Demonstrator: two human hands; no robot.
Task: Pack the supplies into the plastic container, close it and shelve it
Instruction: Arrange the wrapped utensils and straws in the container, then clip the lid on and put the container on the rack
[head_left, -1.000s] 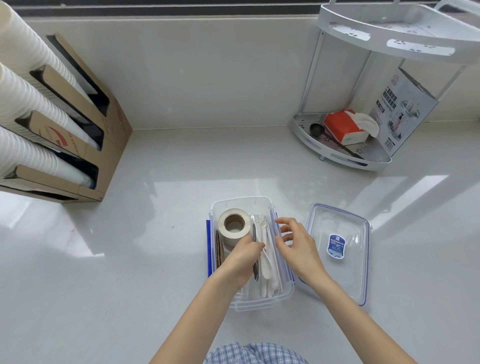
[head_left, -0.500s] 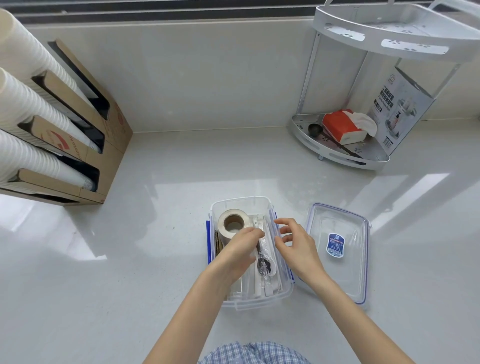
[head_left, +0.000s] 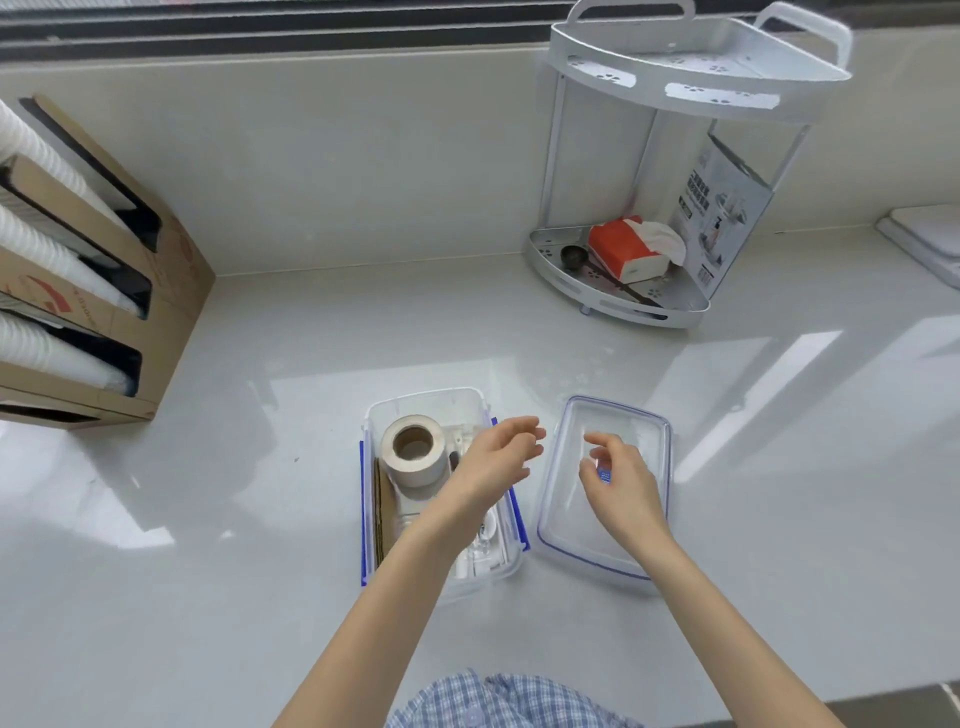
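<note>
Clear rectangular container (head_left: 423, 402) holds a tape roll (head_left: 414, 449) — both hands' fingers (head_left: 524, 434) loosely spread, holding nothing.

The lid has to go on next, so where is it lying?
In the head view the lid lies flat on the counter, just right of the open container, under the right hand.

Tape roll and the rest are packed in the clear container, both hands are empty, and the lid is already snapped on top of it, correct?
Not quite. The head view shows the lid lying flat on the counter to the right of the open container, not on it. The tape roll is inside, and the left hand and right hand hold nothing.
</note>
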